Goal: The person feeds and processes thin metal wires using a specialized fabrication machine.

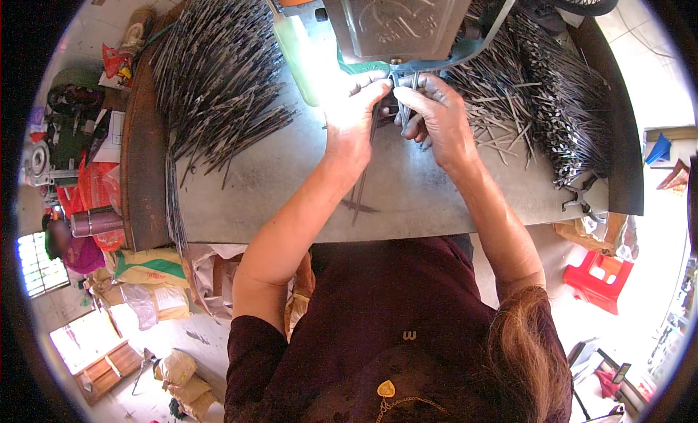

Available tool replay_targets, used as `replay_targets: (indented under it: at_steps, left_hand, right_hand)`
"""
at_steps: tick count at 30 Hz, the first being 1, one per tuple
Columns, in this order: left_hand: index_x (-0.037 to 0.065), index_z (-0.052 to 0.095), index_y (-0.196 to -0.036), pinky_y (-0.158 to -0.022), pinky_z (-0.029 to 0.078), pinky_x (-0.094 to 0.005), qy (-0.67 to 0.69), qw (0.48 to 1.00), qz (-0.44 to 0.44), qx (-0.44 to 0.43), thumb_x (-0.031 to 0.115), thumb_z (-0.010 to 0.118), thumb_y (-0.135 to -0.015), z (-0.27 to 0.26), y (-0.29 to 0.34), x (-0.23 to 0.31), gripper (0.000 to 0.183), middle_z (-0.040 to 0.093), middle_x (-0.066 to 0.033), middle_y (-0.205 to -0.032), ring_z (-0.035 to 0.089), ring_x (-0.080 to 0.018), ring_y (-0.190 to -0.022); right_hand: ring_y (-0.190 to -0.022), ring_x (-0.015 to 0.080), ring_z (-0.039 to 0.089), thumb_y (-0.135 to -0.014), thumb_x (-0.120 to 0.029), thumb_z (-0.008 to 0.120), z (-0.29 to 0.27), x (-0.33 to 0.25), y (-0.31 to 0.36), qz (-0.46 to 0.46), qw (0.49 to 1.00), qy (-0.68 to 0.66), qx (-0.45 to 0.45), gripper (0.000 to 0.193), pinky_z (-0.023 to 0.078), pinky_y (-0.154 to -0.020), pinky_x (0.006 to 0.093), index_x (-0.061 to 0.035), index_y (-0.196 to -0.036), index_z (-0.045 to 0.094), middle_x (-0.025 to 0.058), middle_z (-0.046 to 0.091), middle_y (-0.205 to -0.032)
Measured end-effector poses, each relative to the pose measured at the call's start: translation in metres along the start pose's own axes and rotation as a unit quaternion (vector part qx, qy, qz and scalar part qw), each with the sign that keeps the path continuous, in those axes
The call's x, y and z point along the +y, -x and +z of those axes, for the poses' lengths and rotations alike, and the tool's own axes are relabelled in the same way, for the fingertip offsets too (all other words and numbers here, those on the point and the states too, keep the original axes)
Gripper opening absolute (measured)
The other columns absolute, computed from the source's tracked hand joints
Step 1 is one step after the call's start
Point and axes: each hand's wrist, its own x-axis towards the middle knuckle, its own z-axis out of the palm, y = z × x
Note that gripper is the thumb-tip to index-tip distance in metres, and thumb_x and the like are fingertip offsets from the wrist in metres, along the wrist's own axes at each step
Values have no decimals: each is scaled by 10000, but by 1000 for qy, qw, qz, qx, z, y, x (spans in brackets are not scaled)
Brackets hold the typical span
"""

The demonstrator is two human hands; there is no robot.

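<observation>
Both of my hands meet under the metal head of a machine (396, 19), near a small bolt on its lower edge. My left hand (352, 121) pinches a thin dark metal strip (373, 136) that hangs down toward the table. My right hand (445, 121) is closed round a few thin metal strips (405, 112), thumb and fingertips together. The fingertips of the two hands nearly touch. Where the strips meet the machine is hidden by fingers and glare. A bright lamp with a pale green housing (297, 59) shines beside my left hand.
A large heap of dark metal strips (218, 74) lies left on the metal table (276, 179). More strips (502, 103) and a bundle (574, 125) lie right, above pliers (582, 200). A red stool (600, 281) stands right; a person (76, 248) is far left.
</observation>
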Motion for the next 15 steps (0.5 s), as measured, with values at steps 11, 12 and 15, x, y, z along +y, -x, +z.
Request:
replay_targets:
  at_steps: [11,12,15]
  left_hand:
    - [-1,627,-871,-593,426,-240,20,1000,8,9,62,605,-826,5,2,-4,80,617,-36,-779,548,-100,-674]
    - [-4,614,-897,-609,434,-242,25,999,9,22,64,604,-828,5,3,-7,98,616,-40,-799,554,-102,-688]
    - [-19,588,-971,-662,454,-246,89,996,23,15,37,618,-817,6,13,-5,167,619,-55,-858,569,-114,-727]
  right_hand:
    - [-407,56,452,-874,-242,605,-10,-7,-11,-15,988,149,-31,174,326,-364,203,-72,-840,607,2,557,-614]
    - [-407,56,452,-874,-242,605,-12,-4,-13,-16,988,148,-31,174,326,-364,203,-72,-840,607,2,557,-614]
    - [-426,77,490,-854,-239,611,-17,2,-14,21,995,69,-68,183,362,-376,222,-57,-840,618,10,592,-629]
